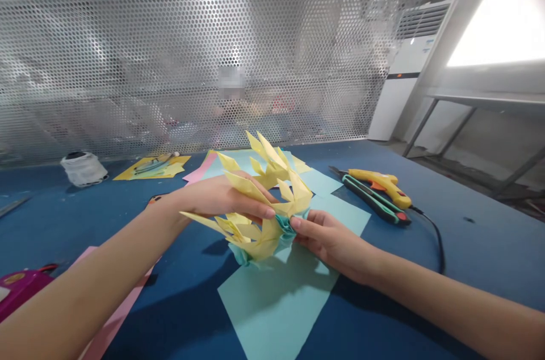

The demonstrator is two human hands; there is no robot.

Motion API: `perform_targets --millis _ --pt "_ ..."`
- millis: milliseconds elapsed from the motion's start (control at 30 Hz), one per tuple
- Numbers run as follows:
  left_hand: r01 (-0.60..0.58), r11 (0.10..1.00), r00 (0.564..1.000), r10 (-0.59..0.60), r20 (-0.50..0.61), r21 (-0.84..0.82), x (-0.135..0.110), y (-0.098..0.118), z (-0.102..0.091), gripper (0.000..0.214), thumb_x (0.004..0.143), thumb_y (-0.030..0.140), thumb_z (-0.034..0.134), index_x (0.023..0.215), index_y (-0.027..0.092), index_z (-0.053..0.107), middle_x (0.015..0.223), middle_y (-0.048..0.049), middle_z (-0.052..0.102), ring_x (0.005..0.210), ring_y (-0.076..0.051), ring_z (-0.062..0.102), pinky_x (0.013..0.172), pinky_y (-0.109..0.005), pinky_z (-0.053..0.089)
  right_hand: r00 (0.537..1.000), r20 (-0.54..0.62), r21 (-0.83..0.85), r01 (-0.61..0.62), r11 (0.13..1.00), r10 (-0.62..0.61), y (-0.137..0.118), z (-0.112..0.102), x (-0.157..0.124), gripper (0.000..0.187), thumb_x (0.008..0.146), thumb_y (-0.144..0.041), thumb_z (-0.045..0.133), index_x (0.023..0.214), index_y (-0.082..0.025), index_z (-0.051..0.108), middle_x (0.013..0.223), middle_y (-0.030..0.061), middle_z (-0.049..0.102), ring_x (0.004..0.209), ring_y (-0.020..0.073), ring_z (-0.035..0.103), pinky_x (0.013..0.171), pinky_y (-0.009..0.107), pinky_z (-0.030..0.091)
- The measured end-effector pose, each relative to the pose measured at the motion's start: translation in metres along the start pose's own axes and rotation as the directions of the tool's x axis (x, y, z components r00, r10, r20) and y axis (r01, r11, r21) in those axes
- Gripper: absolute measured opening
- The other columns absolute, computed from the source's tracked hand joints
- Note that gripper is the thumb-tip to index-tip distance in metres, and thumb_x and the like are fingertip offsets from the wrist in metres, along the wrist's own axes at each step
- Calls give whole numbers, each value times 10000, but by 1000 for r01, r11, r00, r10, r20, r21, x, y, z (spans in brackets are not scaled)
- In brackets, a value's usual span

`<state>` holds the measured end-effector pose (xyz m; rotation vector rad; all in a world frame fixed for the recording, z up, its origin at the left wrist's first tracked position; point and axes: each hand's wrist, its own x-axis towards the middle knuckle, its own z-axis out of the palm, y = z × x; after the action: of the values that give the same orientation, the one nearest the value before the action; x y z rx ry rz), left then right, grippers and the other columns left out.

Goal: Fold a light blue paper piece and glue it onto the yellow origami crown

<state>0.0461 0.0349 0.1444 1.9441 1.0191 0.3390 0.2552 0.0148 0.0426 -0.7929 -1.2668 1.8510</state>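
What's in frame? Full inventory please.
paper flower: 1, yellow with teal base, held in both hands
teal sheets: several, under hands
pink sheets: 2, left and far centre
yellow sheets: a few, far left
glue gun: 1, yellow, right
cutter: 1, green-black, beside gun
roll: 1, white, far left
table: 1, blue
mesh screen: 1, silver, behind
left hand: gripping flower
right hand: pinching base

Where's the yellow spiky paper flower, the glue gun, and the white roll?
yellow paper flower (259,201), head view, on the spiky petals between the hands.
glue gun (383,185), head view, on its yellow body.
white roll (84,168), head view, on its side.
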Motion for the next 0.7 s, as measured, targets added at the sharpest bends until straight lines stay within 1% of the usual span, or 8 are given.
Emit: perform_targets --millis 100,200,267,333,433,500,567,700 --pt "4 998 996 -10 92 62 1 2 0 198 872 327 615 814 140 643 861 8 651 807 -177 633 731 -334 534 1000 -12 5 -8 1000 8 0 1 0 342 676 -476 781 841 -182 727 788 30 685 731 150 590 793 317 446" --pt "23 998 993 -30 111 66 3 5 1 174 870 321 619 882 149 643 943 -12 657 849 -182 633 762 -354 535 1000 -25 13 -5 1000 5 1 1 0 346 681 -487 774 832 -180 721 786 37 685 739 163 606 784 323 455" --pt "48 998 993 -53 110 49 3 6 0 170 873 313 619 915 150 640 983 -30 660 878 -183 636 787 -377 535 999 -34 22 6 1000 -5 2 1 1 358 686 -502 765 832 -178 716 794 44 685 756 172 613 785 327 459" --pt "78 997 993 -79 91 12 2 6 -3 198 877 303 615 996 147 634 1040 -47 665 920 -194 643 826 -409 528 999 -44 35 20 999 -18 2 1 2 370 690 -518 756 826 -178 707 793 43 682 767 173 613 797 329 457" --pt "124 991 992 -122 36 -60 0 4 -14 295 859 369 624 1092 190 638 1037 -46 711 943 -195 668 881 -389 507 998 -56 58 37 998 -34 3 1 2 413 685 -575 734 793 -179 691 762 33 669 755 162 605 811 329 451" --pt "145 985 989 -146 0 -90 -3 4 -22 330 817 453 645 1041 213 683 966 -43 748 957 -208 681 889 -351 495 998 -57 75 41 996 -37 3 0 2 461 630 -616 749 761 -180 681 750 28 662 735 155 597 812 330 450" --pt "145 983 989 -148 -23 -109 -6 6 -27 349 777 495 667 989 221 716 960 -50 759 995 -233 677 885 -328 489 998 -61 87 37 996 -31 4 -1 2 474 573 -612 785 721 -178 668 738 24 655 717 150 588 807 331 448" --pt "108 983 993 -114 -34 -149 -13 14 -29 315 769 485 676 929 221 736 942 -47 765 969 -232 692 837 -285 498 996 -87 113 15 993 -6 5 -1 2 381 603 -512 819 720 -184 663 745 9 651 711 138 581 821 330 432"
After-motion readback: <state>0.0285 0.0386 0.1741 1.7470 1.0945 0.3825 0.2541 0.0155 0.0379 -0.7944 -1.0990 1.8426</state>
